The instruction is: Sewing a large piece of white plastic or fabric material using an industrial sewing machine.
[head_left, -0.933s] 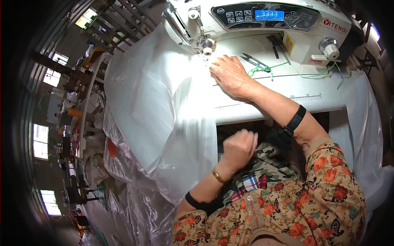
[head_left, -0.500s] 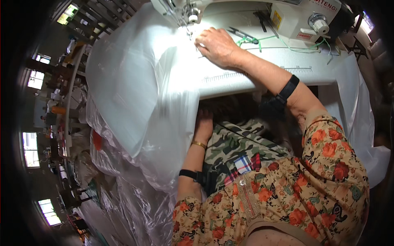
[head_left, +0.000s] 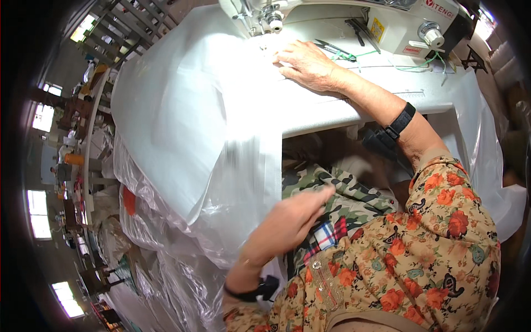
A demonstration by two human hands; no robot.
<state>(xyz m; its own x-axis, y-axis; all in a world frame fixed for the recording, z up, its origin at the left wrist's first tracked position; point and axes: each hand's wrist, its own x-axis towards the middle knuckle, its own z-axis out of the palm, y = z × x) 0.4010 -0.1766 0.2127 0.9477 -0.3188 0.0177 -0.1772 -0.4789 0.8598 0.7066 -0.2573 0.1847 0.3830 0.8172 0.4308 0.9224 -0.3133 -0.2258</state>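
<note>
My right hand rests on the bright sewing machine bed, just right of the needle area. Its fingers point left and are apart, with the thumb lower; glare washes out the fingertips and what lies under them. A large whitish plastic-like sheet spreads from the needle area and drapes over the bed's left front. My left hand is in the air over my camouflage-patterned lap, beside the hanging sheet. Motion blurs its fingers, and I make out nothing held.
Black thread snips and tangled green thread lie behind my right hand. The machine's handwheel is at the upper right. Crumpled clear plastic heaps at the left. More translucent sheeting hangs at the right.
My left hand has come out from under the bed's front edge, back toward me and over my lap. My right hand remains near the needle, its fingers less curled. The view has shifted slightly.
</note>
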